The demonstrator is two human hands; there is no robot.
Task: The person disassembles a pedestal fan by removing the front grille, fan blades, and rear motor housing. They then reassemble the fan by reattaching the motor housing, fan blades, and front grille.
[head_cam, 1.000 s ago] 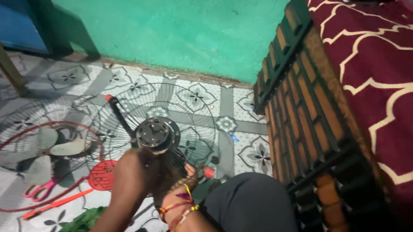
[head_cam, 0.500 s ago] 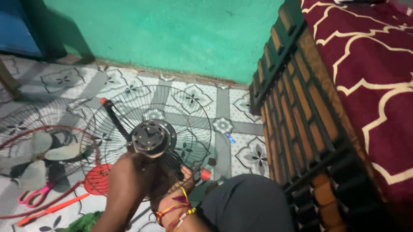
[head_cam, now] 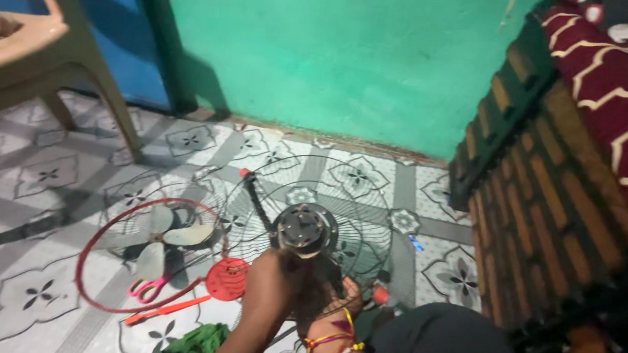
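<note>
Motor: we see the fan motor [head_cam: 306, 230], a round grey metal housing, sitting at the centre of the rear wire guard [head_cam: 325, 221], its round face turned up toward us.
Position: it lies on the tiled floor [head_cam: 48, 180], just in front of our knee [head_cam: 449, 352] and well short of the green wall [head_cam: 337, 53].
Left hand: our left hand [head_cam: 271, 284] is directly below the motor in the head view, closed around the dark part under the housing; the fingers are curled shut and touching it, though we cannot tell exactly what piece they grip.
Right hand: our right hand [head_cam: 331, 299], with coloured thread bands at the wrist, sits just beside the left, tucked against the same dark part; how far it is open we cannot tell, since the left hand and shadow hide the fingers.
Direction: the motor lies just ahead of both hands, away from our body, and the left hand is a little nearer to it.
Long axis: a thin dark rod with a red tip [head_cam: 254, 194] runs up and to the left from the motor, across the guard.
Nearby: a red guard ring [head_cam: 92, 246] with the pale fan blade [head_cam: 166, 236] inside it lies to the left, well apart from the hands; a round red cap [head_cam: 227, 279] is just beside the left hand; pink-handled scissors [head_cam: 145, 288] lie further left.
</note>
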